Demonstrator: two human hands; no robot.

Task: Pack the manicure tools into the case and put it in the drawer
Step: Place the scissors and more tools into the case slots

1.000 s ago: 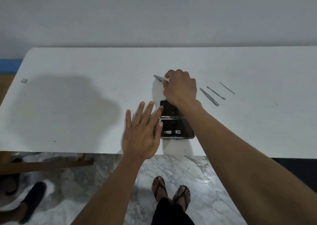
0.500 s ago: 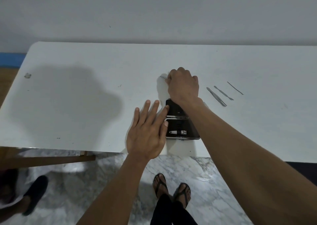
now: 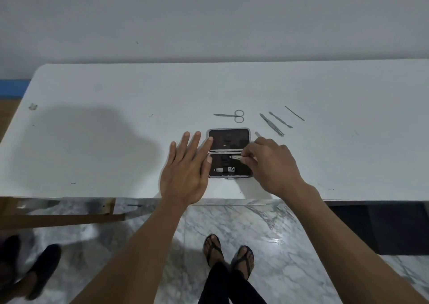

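A black manicure case lies open on the white table near its front edge. A nail clipper is strapped into its near half. My right hand pinches a small pointed metal tool over the upper slot of that half. My left hand rests flat with fingers apart, fingertips touching the case's left edge. Small scissors lie just beyond the case. Tweezers, a cuticle pusher and a thin needle tool lie to the right.
A short grey tip shows on the table just above my right knuckles. Marble floor and my sandalled feet are below the table edge. A wooden frame and another person's dark shoe are at the lower left.
My right hand has pulled back from the scissors' spot to the case's near half, now pinching a small metal tool. The scissors are uncovered. My left hand stays beside the case.
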